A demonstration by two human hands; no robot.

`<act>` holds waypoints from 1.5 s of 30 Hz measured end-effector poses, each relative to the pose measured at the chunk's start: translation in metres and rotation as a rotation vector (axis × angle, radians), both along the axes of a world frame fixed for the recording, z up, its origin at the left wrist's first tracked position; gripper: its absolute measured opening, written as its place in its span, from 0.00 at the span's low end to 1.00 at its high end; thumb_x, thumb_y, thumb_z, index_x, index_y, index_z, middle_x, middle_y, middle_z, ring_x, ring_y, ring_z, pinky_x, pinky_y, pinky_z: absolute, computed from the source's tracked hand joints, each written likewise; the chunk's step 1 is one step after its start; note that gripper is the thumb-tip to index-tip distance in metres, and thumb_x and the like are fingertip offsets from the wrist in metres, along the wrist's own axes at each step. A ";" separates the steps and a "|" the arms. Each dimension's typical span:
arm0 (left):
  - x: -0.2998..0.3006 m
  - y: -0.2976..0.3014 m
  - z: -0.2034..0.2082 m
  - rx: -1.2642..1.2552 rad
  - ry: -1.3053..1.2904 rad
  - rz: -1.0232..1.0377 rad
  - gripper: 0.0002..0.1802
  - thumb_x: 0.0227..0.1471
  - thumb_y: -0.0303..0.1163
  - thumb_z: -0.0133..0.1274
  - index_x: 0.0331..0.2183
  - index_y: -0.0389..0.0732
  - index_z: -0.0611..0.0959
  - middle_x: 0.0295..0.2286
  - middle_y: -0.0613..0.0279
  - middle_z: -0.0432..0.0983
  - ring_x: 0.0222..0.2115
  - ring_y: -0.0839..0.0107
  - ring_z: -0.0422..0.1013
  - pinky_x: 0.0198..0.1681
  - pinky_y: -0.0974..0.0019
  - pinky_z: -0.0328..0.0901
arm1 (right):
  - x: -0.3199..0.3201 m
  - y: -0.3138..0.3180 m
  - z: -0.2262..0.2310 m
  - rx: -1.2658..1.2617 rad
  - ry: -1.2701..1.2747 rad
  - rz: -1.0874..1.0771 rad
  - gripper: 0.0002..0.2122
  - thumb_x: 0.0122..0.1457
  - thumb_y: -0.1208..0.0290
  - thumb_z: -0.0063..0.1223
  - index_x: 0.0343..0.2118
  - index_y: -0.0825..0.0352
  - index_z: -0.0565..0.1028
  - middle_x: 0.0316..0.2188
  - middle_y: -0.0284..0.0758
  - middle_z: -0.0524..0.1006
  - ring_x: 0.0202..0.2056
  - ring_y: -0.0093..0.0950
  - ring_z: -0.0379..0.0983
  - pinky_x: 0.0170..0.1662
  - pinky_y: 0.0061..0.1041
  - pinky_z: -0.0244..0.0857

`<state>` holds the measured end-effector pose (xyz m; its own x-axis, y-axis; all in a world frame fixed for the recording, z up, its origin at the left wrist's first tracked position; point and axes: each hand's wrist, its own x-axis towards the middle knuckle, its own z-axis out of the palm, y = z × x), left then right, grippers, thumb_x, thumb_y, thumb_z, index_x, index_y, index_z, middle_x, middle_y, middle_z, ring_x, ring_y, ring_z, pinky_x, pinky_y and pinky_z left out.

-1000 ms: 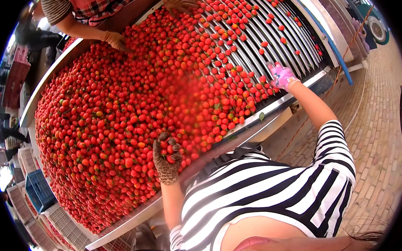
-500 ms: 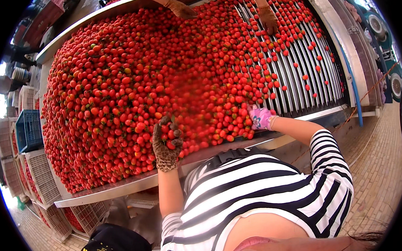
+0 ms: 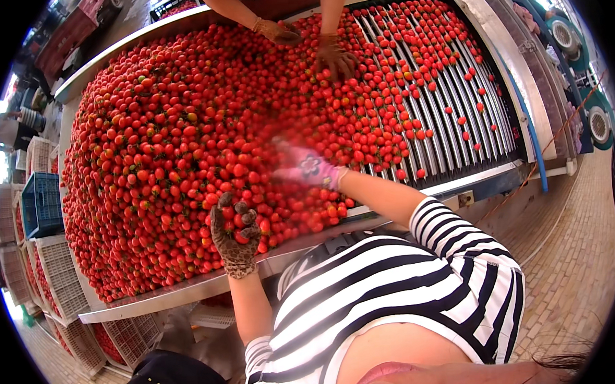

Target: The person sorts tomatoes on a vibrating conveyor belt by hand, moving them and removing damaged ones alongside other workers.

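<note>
Cherry tomatoes [image 3: 161, 150], red with some orange ones, lie in a thick layer over the sorting table. My left hand [image 3: 236, 240], in a leopard-print glove, rests near the table's front edge with its fingers curled up around a few cherry tomatoes. Further in, my right hand [image 3: 310, 168] wears a pink flowered glove and reaches leftward into the middle of the layer. Its fingertips are smeared by motion, so I cannot tell whether they grip anything. Metal rollers [image 3: 449, 127] show on the right, with scattered tomatoes on them.
Across the table, a co-worker's two brown-gloved hands [image 3: 337, 59] touch the tomatoes. A metal rim [image 3: 141, 305] edges the near side. Plastic crates [image 3: 63, 275], one of them a blue crate [image 3: 40, 203], stand stacked at left. A person in a black cap [image 3: 175, 380] is at lower left.
My right hand has swept left and farther in from the edge of the rollers. My left hand has shifted slightly left. One co-worker's hand has moved left off the rollers.
</note>
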<state>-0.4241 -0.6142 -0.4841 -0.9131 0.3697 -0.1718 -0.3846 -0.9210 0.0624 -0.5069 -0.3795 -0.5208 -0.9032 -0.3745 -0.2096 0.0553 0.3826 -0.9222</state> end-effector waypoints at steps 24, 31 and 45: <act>-0.011 0.018 -0.005 0.011 -0.061 -0.066 0.20 0.59 0.47 0.40 0.47 0.47 0.74 0.36 0.55 0.73 0.31 0.65 0.69 0.21 0.72 0.67 | 0.009 0.093 -0.135 0.531 0.066 -0.644 0.36 0.50 0.48 0.52 0.61 0.54 0.56 0.51 0.48 0.66 0.52 0.44 0.62 0.56 0.34 0.55; -0.027 0.034 0.002 0.039 -0.069 -0.129 0.18 0.58 0.47 0.41 0.44 0.47 0.74 0.35 0.56 0.73 0.31 0.64 0.69 0.21 0.72 0.67 | -0.015 -0.008 -0.102 -0.145 0.143 -0.101 0.32 0.56 0.49 0.48 0.61 0.57 0.55 0.58 0.44 0.60 0.59 0.38 0.56 0.61 0.29 0.48; -0.041 0.044 0.000 0.013 -0.175 -0.151 0.16 0.58 0.46 0.43 0.43 0.50 0.76 0.36 0.58 0.75 0.31 0.67 0.69 0.23 0.72 0.68 | -0.076 0.328 -0.047 1.278 0.383 -1.030 0.29 0.50 0.45 0.48 0.52 0.58 0.69 0.55 0.43 0.64 0.58 0.41 0.53 0.61 0.45 0.41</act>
